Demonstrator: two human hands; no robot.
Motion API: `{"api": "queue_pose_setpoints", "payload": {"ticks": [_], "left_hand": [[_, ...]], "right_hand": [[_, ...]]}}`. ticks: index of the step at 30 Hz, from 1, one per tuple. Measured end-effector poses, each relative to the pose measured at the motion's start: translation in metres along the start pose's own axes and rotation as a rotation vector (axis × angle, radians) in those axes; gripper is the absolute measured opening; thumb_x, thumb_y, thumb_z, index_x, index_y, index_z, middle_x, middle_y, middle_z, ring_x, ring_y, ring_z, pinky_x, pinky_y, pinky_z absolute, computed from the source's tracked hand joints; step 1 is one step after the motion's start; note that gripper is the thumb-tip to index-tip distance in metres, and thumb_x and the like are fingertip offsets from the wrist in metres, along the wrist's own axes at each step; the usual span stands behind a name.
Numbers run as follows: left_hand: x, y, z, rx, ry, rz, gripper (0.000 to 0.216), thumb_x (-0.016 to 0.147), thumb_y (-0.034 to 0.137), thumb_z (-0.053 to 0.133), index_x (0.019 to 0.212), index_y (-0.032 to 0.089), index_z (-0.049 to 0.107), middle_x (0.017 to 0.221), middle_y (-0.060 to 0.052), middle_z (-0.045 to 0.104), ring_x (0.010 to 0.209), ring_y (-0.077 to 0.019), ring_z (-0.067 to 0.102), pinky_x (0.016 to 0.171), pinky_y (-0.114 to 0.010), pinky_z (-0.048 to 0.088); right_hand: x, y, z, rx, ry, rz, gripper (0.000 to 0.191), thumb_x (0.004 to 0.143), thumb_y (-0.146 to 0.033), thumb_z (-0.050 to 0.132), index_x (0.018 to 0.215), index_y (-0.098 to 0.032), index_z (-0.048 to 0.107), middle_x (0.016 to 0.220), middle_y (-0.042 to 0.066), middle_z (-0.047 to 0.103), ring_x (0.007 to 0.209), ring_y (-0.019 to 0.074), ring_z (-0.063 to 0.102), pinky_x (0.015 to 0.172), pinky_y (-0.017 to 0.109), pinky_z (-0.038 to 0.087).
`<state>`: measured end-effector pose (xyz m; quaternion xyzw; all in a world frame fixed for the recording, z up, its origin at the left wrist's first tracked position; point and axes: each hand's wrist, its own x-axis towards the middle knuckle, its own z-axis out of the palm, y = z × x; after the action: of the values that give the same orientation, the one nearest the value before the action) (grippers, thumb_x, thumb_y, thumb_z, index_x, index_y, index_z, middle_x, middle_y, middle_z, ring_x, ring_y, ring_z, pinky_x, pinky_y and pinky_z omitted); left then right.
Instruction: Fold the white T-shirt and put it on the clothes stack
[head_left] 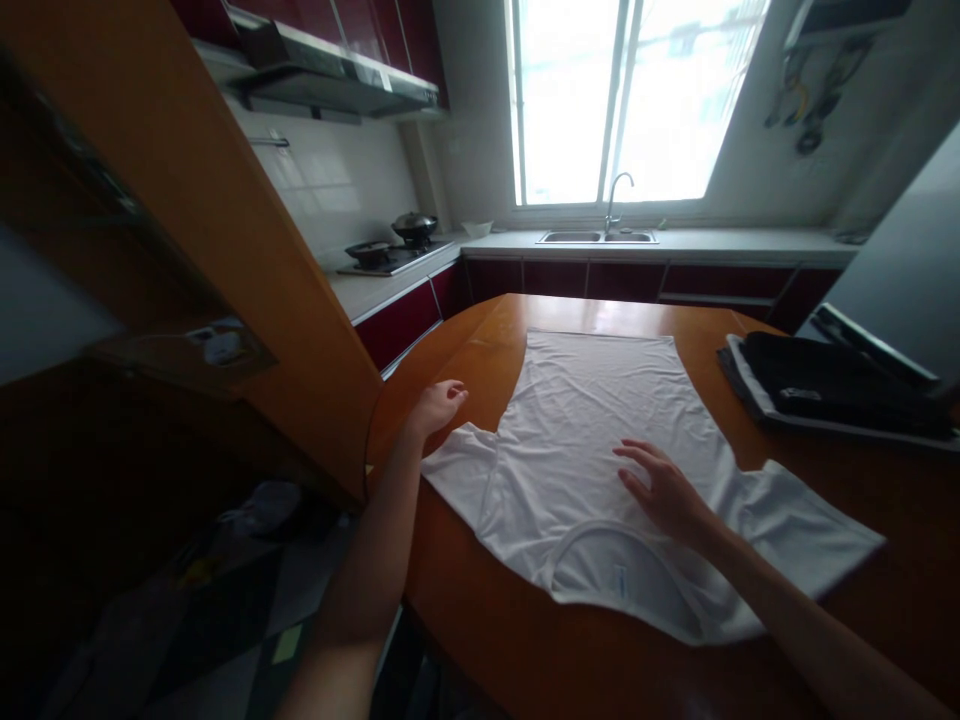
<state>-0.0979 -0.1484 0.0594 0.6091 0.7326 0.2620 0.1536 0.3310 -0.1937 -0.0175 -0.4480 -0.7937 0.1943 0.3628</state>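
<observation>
A white T-shirt (592, 430) lies spread flat on a rounded orange-brown wooden table (675, 660), collar toward me, hem toward the window. My right hand (664, 490) rests flat on the shirt's chest just above the collar, fingers stretched out and pointing left. My left hand (437, 405) hovers over the table at the tip of the left sleeve, fingers loosely curled, holding nothing that I can see.
A stack of folded dark clothes (825, 385) sits at the table's right side. A tall wooden cabinet panel (225, 250) stands close on the left. Behind are a counter with a stove and pots (390, 252), a sink with tap (600, 235), and a bright window.
</observation>
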Motion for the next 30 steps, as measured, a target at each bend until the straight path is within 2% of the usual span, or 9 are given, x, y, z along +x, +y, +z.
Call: {"api": "queue_pose_setpoints", "payload": {"ticks": [4,8,10,13,16,20,23,26,30], "left_hand": [[-0.029,-0.014,-0.013,0.017,-0.099,-0.046,0.057,0.093,0.045,0.059,0.14,0.013,0.057,0.132,-0.015,0.068,0.118,-0.0255,0.066,0.098,-0.029,0.05],[-0.078,-0.029,-0.003,0.24,0.098,-0.189,0.061,0.096,0.05,0.05,0.141,0.009,0.055,0.146,-0.021,0.055,0.136,-0.0347,0.051,0.111,-0.041,0.04],[-0.102,-0.034,0.008,0.34,0.19,-0.264,0.06,0.096,0.053,0.048,0.138,0.011,0.057,0.141,-0.022,0.057,0.133,-0.0372,0.053,0.109,-0.044,0.04],[-0.127,-0.033,0.023,0.411,0.25,-0.285,0.052,0.094,0.054,0.051,0.125,0.015,0.065,0.125,-0.019,0.065,0.121,-0.0366,0.059,0.104,-0.045,0.042],[-0.138,-0.025,0.031,0.436,0.27,-0.303,0.042,0.089,0.053,0.059,0.109,0.017,0.068,0.112,-0.016,0.067,0.113,-0.0359,0.06,0.1,-0.045,0.042],[-0.14,-0.017,0.035,0.406,0.311,-0.331,0.029,0.086,0.048,0.066,0.095,0.02,0.067,0.114,-0.015,0.064,0.113,-0.0361,0.058,0.091,-0.043,0.044],[-0.139,-0.017,0.036,0.303,0.306,-0.255,0.014,0.086,0.033,0.064,0.081,0.02,0.06,0.098,-0.01,0.065,0.099,-0.0294,0.061,0.081,-0.036,0.044],[-0.135,-0.013,0.033,0.017,0.316,-0.164,0.017,0.085,0.023,0.06,0.072,0.021,0.049,0.072,0.0,0.058,0.073,-0.0189,0.059,0.068,-0.028,0.043],[-0.128,0.021,0.027,-0.369,0.433,0.016,0.011,0.081,0.022,0.062,0.082,0.021,0.051,0.072,0.003,0.057,0.066,-0.0136,0.057,0.062,-0.023,0.043]], "right_hand": [[0.001,0.001,-0.003,0.0,0.024,0.01,0.031,0.091,-0.035,0.055,0.115,-0.023,0.071,0.131,0.013,0.065,0.124,0.0299,0.061,0.107,0.051,0.048],[0.004,-0.008,-0.008,0.014,0.052,0.017,0.029,0.09,-0.035,0.056,0.112,-0.023,0.072,0.128,0.013,0.067,0.121,0.0305,0.063,0.106,0.051,0.049],[0.007,-0.02,-0.01,0.024,0.057,0.01,0.027,0.091,-0.034,0.055,0.109,-0.024,0.072,0.125,0.012,0.069,0.117,0.0298,0.065,0.104,0.05,0.05],[0.015,-0.047,-0.011,0.049,0.017,-0.042,0.026,0.092,-0.033,0.054,0.108,-0.023,0.072,0.124,0.012,0.069,0.115,0.0284,0.065,0.102,0.047,0.051],[0.03,-0.073,-0.003,0.074,-0.052,-0.109,0.025,0.092,-0.03,0.056,0.108,-0.021,0.073,0.125,0.013,0.068,0.116,0.0273,0.065,0.103,0.046,0.049],[0.057,-0.096,0.027,0.122,-0.134,-0.106,0.023,0.089,-0.024,0.057,0.103,-0.019,0.075,0.119,0.013,0.071,0.111,0.0259,0.066,0.101,0.043,0.049],[0.072,-0.107,0.056,0.187,-0.24,0.008,0.022,0.087,-0.02,0.057,0.099,-0.018,0.076,0.105,0.011,0.074,0.099,0.0239,0.069,0.091,0.037,0.052],[0.081,-0.115,0.078,0.276,-0.353,0.179,0.02,0.087,-0.019,0.057,0.092,-0.016,0.076,0.087,0.008,0.075,0.086,0.0221,0.07,0.08,0.032,0.052],[0.09,-0.121,0.085,0.508,-0.432,0.422,0.022,0.093,-0.028,0.055,0.086,-0.014,0.071,0.086,0.007,0.072,0.074,0.0176,0.067,0.066,0.027,0.051]]}}
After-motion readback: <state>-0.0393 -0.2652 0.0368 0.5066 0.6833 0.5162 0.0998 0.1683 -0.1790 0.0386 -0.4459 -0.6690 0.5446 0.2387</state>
